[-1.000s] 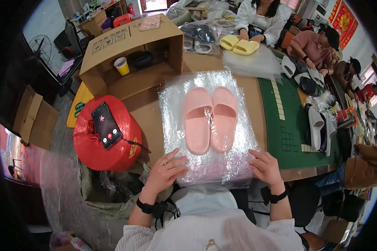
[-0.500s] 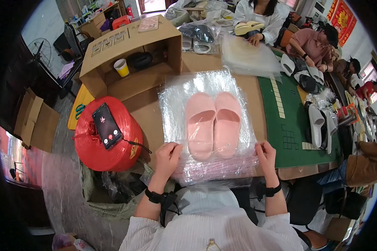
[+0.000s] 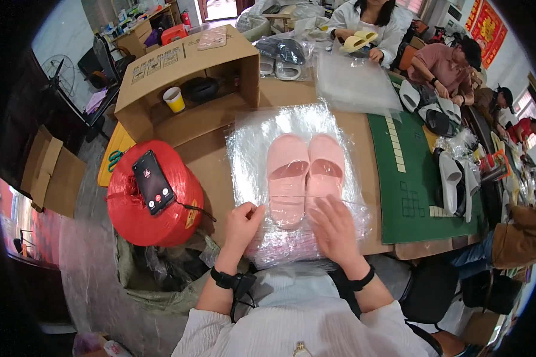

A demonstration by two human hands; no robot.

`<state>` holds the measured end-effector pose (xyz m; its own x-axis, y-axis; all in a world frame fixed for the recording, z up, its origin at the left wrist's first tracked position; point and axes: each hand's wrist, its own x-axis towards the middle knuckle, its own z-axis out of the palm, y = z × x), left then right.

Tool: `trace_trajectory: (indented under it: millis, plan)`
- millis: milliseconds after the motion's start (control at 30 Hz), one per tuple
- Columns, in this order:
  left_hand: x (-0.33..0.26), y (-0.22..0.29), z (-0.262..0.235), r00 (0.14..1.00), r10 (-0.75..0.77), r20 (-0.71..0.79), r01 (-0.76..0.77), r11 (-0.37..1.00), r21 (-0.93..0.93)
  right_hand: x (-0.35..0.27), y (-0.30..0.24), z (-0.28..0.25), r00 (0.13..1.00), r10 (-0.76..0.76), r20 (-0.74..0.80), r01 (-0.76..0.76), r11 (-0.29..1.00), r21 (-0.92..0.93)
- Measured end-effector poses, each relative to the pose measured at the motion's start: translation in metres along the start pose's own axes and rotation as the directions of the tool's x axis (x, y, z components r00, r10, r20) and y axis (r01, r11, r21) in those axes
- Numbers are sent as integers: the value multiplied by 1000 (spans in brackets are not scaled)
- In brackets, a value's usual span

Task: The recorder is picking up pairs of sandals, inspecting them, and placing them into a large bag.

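A pair of pink slide slippers (image 3: 287,156) lies side by side, toes away from me, under clear plastic of a bag (image 3: 250,149). A plastic edge crosses the slippers about midway along. My left hand (image 3: 242,229) is closed at the left side of the bag, its curled fingers pinching the plastic. Flat on the plastic over the heel of the right slipper rests my right hand (image 3: 333,229), fingers stretched out. Under the near end, more layered plastic with pink in it (image 3: 280,247) shows; what it holds is hard to make out.
Left of the bag stands a red twine roll (image 3: 155,223) with a phone (image 3: 153,181) on top. Behind it sits an open cardboard box (image 3: 161,122) holding a yellow cup (image 3: 174,100). A green mat (image 3: 420,178) lies right. Across the table, a person (image 3: 363,30) holds yellow slippers (image 3: 360,40).
My right hand has left the bag's right edge and moved inward onto the plastic over the slippers, its fingers opening flat. The left hand has shifted slightly right.
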<state>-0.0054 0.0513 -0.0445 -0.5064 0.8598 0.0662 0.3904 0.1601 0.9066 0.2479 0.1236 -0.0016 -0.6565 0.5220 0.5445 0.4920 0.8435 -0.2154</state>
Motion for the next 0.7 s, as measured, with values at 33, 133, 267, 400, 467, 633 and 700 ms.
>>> trace_trajectory:
  millis: [33, 133, 267, 400, 467, 633, 700]
  plan:
    - [1, 4, -1, 1000, -11, 26, 10, 999, 33, 4, -2, 7, 993, 36, 110, -41, 998, 46]
    - [-10, 31, 0, 984, 138, -114, -86, 923, 376, -1, 7, 26, 962, 88, 257, -113, 990, 84]
    - [-16, 42, 18, 843, 535, -52, -455, 761, 463, -5, 9, 34, 944, 110, 312, -133, 990, 52]
    - [-12, 27, 35, 817, 475, 326, -574, 720, 391, -5, 8, 31, 945, 97, 313, -134, 986, 101]
    - [-12, 12, 40, 853, 380, 358, -507, 764, 398, -10, 10, 31, 895, 226, 384, -276, 958, 80]
    - [-12, 13, 41, 861, 340, 378, -477, 797, 370, -25, 23, 39, 916, 369, 155, -383, 921, 71]
    - [-10, 8, 44, 856, 342, 387, -484, 793, 370, -24, 24, 40, 903, 414, 113, -423, 903, 74]
